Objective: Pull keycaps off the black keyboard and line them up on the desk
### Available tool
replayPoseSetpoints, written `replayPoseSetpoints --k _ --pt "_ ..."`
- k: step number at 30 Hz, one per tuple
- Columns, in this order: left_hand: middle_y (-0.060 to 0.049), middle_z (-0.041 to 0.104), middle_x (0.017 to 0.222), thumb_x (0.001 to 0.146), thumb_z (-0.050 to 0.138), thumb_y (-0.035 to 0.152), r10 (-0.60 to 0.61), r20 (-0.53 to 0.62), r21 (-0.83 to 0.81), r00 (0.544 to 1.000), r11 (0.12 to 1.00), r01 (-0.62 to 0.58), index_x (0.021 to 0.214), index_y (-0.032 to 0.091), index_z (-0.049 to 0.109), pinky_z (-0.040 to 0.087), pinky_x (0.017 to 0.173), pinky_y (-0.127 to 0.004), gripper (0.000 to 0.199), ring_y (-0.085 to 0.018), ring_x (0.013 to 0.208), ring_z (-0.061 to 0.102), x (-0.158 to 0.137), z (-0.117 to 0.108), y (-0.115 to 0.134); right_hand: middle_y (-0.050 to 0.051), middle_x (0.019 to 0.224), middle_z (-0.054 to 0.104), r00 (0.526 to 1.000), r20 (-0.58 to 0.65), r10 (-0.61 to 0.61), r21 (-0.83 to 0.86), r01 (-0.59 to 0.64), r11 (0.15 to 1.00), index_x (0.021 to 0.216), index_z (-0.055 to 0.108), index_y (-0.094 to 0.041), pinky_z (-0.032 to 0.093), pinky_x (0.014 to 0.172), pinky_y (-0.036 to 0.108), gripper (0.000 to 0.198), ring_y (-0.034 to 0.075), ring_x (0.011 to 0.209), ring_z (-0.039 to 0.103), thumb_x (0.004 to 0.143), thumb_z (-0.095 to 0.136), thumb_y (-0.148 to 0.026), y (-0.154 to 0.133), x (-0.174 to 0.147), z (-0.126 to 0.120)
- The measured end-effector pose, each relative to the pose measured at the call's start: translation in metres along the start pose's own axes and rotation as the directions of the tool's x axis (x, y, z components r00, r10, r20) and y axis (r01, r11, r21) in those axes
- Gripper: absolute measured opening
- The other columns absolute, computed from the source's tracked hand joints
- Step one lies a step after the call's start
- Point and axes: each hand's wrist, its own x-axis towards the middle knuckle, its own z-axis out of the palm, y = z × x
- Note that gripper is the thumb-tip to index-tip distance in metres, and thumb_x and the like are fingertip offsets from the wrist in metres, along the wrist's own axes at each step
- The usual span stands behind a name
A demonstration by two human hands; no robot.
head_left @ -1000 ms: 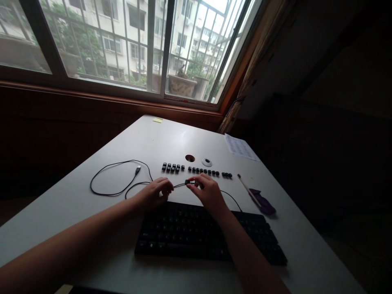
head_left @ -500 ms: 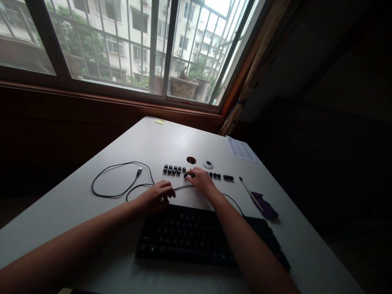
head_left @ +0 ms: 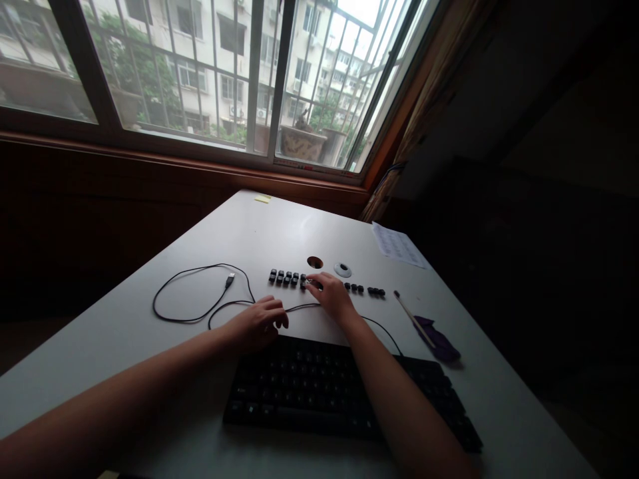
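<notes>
The black keyboard lies across the near part of the white table, with the top edge of its key field close to my left hand. That hand hovers or rests at the keyboard's upper left; its fingers are loosely bent and apart, and nothing shows in them. Farther out, my right hand reaches to rows of loose black keycaps. Its thumb and forefinger pinch at a keycap at the right end of the left group. The palm hides part of the row; more keycaps stick out beyond it.
A black USB cable loops at left and runs behind the keyboard. Beyond the keycaps are a round table hole and a grey ring cover. At right, a thin brush lies on a purple cloth, with printed paper farther back.
My right fingertips have shifted slightly at the end of the left keycap group, and the keycap there now sits closer in line. My left hand has hardly moved. The whole view shifted a little.
</notes>
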Motion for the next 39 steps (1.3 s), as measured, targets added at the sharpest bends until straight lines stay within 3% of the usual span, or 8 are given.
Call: replayPoseSetpoints --k 8,20,39 --pt "-0.005 0.059 0.089 0.068 0.048 -0.006 -0.002 0.015 0.017 1.0 1.0 0.002 0.09 0.017 0.063 0.043 0.072 -0.028 0.035 -0.019 0.085 0.047 -0.0015 0.0013 -0.0029 0.004 0.088 0.069 0.998 0.03 -0.049 -0.097 0.052 0.994 0.106 0.076 -0.029 0.049 0.074 0.029 0.023 0.019 0.079 0.066 0.09 0.061 -0.023 -0.0008 -0.0084 -0.002" --pt "-0.004 0.059 0.09 0.068 0.048 -0.007 -0.018 0.036 0.004 0.999 1.0 0.017 0.091 0.018 0.064 0.044 0.074 -0.027 0.037 -0.019 0.087 0.048 -0.0012 -0.0007 -0.0012 0.003 0.098 0.071 0.993 0.117 -0.018 -0.253 0.047 0.966 0.119 0.07 -0.032 0.048 0.078 0.027 0.029 0.018 0.086 0.067 0.096 0.054 -0.03 -0.0052 -0.006 0.0013" --pt "-0.005 0.06 0.09 0.069 0.047 -0.008 -0.027 0.048 0.01 0.998 1.0 0.026 0.09 0.017 0.065 0.044 0.074 -0.027 0.038 -0.019 0.087 0.047 -0.0002 -0.0022 0.0001 0.003 0.101 0.072 0.992 0.124 -0.014 -0.257 0.046 0.965 0.122 0.069 -0.032 0.048 0.08 0.027 0.03 0.018 0.089 0.067 0.096 0.053 -0.027 -0.0047 -0.0036 0.0024"
